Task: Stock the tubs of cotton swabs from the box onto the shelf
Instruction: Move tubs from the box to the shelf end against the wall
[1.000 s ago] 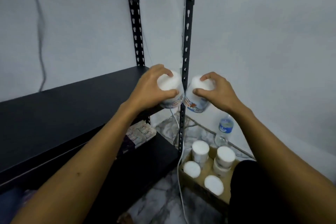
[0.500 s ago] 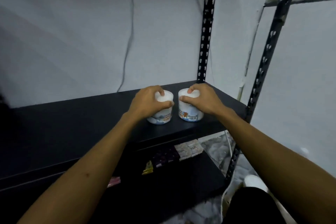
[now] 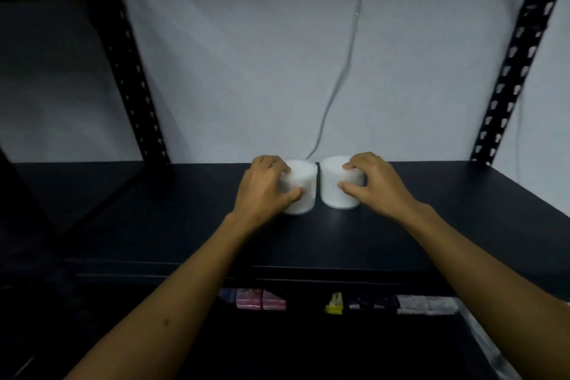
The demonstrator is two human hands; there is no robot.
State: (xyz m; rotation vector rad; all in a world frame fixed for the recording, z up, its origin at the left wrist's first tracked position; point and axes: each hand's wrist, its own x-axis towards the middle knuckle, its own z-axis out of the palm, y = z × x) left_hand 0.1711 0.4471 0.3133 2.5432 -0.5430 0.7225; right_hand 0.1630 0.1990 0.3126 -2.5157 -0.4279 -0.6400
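Note:
Two white round tubs of cotton swabs stand upright side by side on the black shelf, near its back edge by the wall. My left hand wraps the left tub from its left side. My right hand grips the right tub from its right side, fingers over the lid and thumb on the wall. The tubs nearly touch each other. The box is out of view.
Black slotted uprights rise at the back left and back right. A grey cable hangs down the wall behind the tubs. On the lower shelf lie small packets, pink, yellow and white.
Both hands carried the tubs from beside the right upright onto the shelf, then slid them left and toward the back wall. The view has turned to face the shelf straight on.

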